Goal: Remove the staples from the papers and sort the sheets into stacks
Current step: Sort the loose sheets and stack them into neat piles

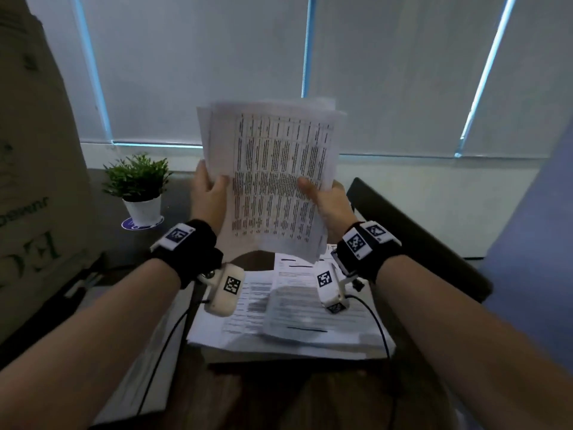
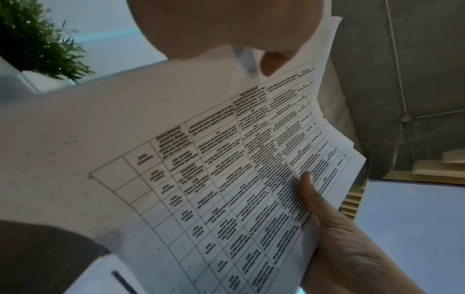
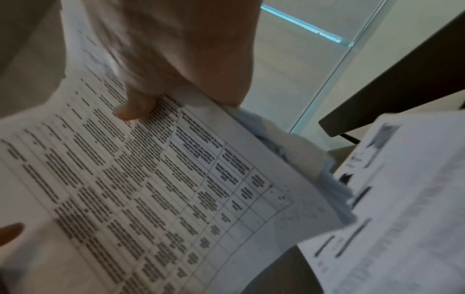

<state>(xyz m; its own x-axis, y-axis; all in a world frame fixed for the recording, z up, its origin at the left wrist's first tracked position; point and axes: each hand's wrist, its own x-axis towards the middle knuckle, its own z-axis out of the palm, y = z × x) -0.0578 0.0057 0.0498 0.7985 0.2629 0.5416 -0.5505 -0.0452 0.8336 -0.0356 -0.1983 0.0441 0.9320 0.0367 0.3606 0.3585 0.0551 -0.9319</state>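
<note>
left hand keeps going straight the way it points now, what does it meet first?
Likely only the window blind. The left hand points up and away, gripping the left edge of the sheaf of papers. The potted plant sits off to its left, apparently outside that line. Depth is unclear.

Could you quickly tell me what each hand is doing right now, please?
Left hand: grips the left edge of the raised sheaf of papers.
Right hand: grips its right edge, thumb on the front.
</note>
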